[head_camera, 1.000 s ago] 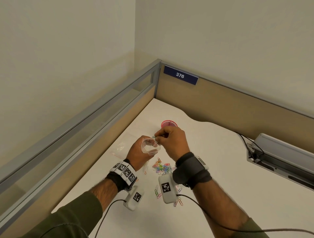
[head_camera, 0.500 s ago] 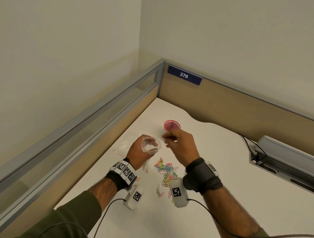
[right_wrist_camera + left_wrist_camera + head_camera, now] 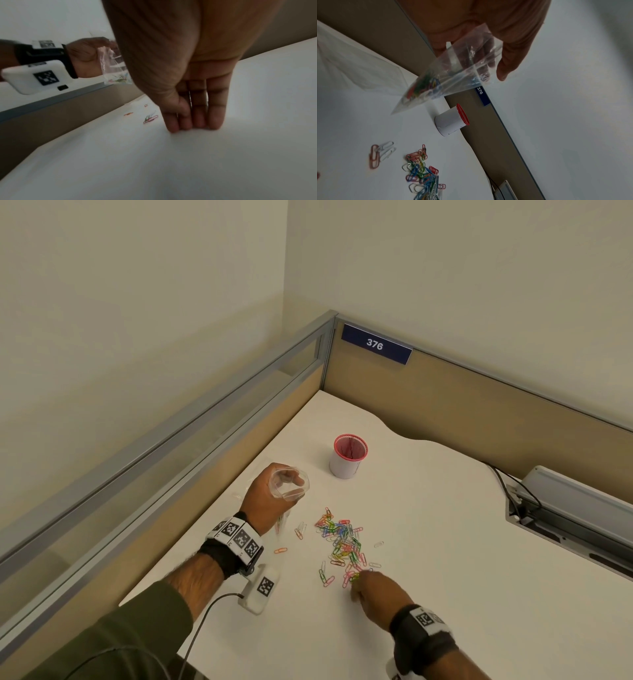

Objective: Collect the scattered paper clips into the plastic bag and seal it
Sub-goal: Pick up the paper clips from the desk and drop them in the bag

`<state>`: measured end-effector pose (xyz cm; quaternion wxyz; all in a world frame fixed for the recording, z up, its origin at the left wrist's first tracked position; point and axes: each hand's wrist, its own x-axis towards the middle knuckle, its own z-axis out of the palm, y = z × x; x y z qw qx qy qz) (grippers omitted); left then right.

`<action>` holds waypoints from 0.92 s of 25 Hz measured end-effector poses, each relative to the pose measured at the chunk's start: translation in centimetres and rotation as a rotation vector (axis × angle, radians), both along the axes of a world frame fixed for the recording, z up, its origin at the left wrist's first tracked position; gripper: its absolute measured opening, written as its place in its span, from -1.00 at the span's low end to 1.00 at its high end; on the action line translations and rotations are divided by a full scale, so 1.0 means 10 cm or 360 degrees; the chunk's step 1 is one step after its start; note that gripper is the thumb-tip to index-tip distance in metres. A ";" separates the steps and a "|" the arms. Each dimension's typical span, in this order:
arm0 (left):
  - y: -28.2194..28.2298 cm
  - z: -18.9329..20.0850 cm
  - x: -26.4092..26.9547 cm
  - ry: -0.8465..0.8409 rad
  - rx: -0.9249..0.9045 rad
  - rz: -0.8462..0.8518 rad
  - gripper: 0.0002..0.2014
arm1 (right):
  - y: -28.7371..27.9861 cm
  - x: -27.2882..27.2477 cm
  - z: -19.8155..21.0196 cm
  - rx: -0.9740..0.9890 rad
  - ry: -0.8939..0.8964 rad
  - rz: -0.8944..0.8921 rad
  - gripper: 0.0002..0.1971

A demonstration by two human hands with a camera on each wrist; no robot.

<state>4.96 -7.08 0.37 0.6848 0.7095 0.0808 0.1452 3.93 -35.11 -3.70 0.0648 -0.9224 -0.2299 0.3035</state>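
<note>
Holding plastic bag (image 3: 287, 487) mouth agape in my left hand (image 3: 267, 494), above desk (image 3: 445, 542). My right hand (image 3: 376, 589), fingers straight, tips down at near edge of paper clips (image 3: 342, 542); grasp unclear.

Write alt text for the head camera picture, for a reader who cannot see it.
A person's left hand holds open a clear plastic bag above a white desk, while the right hand reaches into a pile of coloured paper clips. A white cup with a red rim stands behind.
</note>
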 end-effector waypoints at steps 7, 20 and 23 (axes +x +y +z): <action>0.08 0.10 -0.13 -0.0019 0.0011 0.0032 -0.61 | 0.52 0.05 -0.04 0.0303 -0.0099 -0.0013 -0.68; 0.37 0.18 -0.23 0.0002 0.0081 0.0117 -0.65 | 1.37 0.01 -0.11 0.0467 -0.0267 0.0354 -0.47; 0.44 0.19 -0.20 -0.0020 0.0092 0.0109 -0.66 | 1.49 -0.10 -0.23 0.0311 -0.0307 0.0752 -0.36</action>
